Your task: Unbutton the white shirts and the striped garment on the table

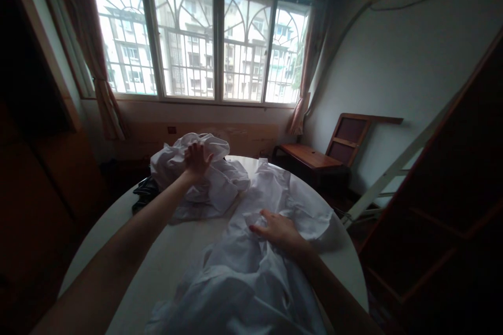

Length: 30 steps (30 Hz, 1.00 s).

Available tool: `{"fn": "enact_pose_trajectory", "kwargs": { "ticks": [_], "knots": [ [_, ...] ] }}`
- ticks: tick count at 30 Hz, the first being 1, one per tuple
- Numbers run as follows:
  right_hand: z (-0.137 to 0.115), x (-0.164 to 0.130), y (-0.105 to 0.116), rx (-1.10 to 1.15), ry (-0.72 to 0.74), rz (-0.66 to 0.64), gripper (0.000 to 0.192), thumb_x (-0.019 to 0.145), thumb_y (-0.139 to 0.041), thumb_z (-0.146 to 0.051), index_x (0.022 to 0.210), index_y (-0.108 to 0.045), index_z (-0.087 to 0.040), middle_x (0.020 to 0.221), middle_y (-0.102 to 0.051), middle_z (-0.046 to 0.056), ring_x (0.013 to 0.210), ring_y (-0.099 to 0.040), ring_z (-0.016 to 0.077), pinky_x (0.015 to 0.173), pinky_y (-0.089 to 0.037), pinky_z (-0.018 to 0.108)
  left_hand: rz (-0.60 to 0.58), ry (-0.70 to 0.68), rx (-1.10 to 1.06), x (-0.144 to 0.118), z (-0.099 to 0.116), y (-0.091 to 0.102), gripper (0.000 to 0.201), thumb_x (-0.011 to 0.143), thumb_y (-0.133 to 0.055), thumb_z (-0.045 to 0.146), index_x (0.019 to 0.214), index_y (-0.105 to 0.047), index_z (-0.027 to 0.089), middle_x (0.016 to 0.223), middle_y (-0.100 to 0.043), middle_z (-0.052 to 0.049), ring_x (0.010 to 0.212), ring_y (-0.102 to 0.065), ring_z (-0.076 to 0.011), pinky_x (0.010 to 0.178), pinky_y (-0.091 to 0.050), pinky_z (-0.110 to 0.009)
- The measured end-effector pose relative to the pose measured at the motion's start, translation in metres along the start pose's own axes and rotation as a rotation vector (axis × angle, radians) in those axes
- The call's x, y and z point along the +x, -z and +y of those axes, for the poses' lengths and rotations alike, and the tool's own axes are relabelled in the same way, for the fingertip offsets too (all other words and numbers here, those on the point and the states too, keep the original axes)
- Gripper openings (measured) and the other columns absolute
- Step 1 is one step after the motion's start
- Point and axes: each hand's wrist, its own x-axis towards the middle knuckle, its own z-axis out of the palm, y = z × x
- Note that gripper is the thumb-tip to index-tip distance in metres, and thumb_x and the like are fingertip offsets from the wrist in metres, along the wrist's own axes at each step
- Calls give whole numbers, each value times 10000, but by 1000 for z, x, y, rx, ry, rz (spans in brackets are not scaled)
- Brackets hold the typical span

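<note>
A heap of white clothes (220, 183) lies at the far left of the round white table. My left hand (197, 160) rests on top of it, fingers spread. Nearer to me and to the right, a rumpled white garment (239, 272), which looks like a shirt, stretches from the table's far edge to its near side. My right hand (278, 229) touches the middle of this garment, thumb and forefinger apart and a fold of cloth between them. The other right fingertips are hidden.
Dark striped cloth (145, 191) sticks out beneath the heap. The round white table (181, 248) carries everything. Behind it stand a low wooden bench (310, 155) and a barred window (188, 42). To the right are a leaning pale metal frame (387, 175) and a large dark panel (440, 209).
</note>
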Motion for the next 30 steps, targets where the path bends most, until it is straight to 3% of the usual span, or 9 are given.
{"fn": "enact_pose_trajectory", "kwargs": {
  "ticks": [2,4,6,9,13,18,24,27,30],
  "knots": [
    [-1,-1,0,-6,-3,4,585,745,-418,-599,1137,-513,-175,1028,-625,141,960,-575,295,753,-422,360,-37,-106,13,-21,17,-3,514,827,-421,462,1202,-414,109,1200,-474,-155,1135,-381,-301,925,-322,-446],
    [-2,-1,0,-11,1,4,575,747,-421,-594,1128,-514,-173,1022,-627,142,957,-577,296,751,-422,360,-194,-324,46,-45,30,-6,577,772,-444,552,1155,-462,121,1151,-496,-159,1044,-454,-285,857,-380,-404],
    [-2,-1,0,-19,12,-2,558,749,-425,-584,1115,-515,-172,1012,-631,138,951,-580,294,749,-422,355,-335,-408,59,-63,37,-9,590,713,-512,568,1113,-498,135,1077,-527,-150,976,-497,-272,786,-418,-363],
    [-1,0,-1,-37,31,-12,535,755,-425,-572,1104,-515,-177,1003,-637,123,940,-585,280,746,-419,339,-452,-324,48,-71,35,-17,490,699,-581,455,1082,-524,155,1041,-557,-140,942,-534,-268,738,-434,-345],
    [-1,-1,1,-47,44,-27,520,756,-420,-575,1057,-540,-168,962,-647,123,912,-592,280,728,-415,329,-527,-137,35,-55,23,-33,352,703,-579,441,858,-616,127,812,-627,-143,788,-597,-263,661,-453,-350],
    [-5,-5,3,-36,55,-17,477,737,-463,-555,979,-576,-159,920,-652,120,888,-595,271,707,-406,305,-510,-4,30,-51,30,-51,313,772,-507,365,776,-619,73,730,-629,-159,708,-610,-277,604,-460,-354],
    [5,5,2,83,63,24,323,757,-461,-435,818,-619,-161,850,-656,97,824,-601,241,659,-403,276,-396,29,-21,-78,45,-54,331,848,-368,231,1052,-519,19,1003,-578,-202,939,-562,-285,757,-456,-355],
    [12,12,9,313,46,167,366,786,-392,-448,793,-602,-148,792,-647,88,773,-596,215,636,-406,263,-280,-35,-141,-94,48,-46,419,831,-408,242,1208,-400,60,1207,-472,-196,1124,-441,-283,899,-394,-396],
    [12,12,20,624,34,336,524,813,-257,-527,933,-565,-120,862,-638,98,797,-588,210,647,-432,267,-226,-145,-424,-113,56,-30,455,827,-436,291,1243,-361,121,1260,-440,-151,1181,-388,-237,990,-319,-394]
  ]
}}
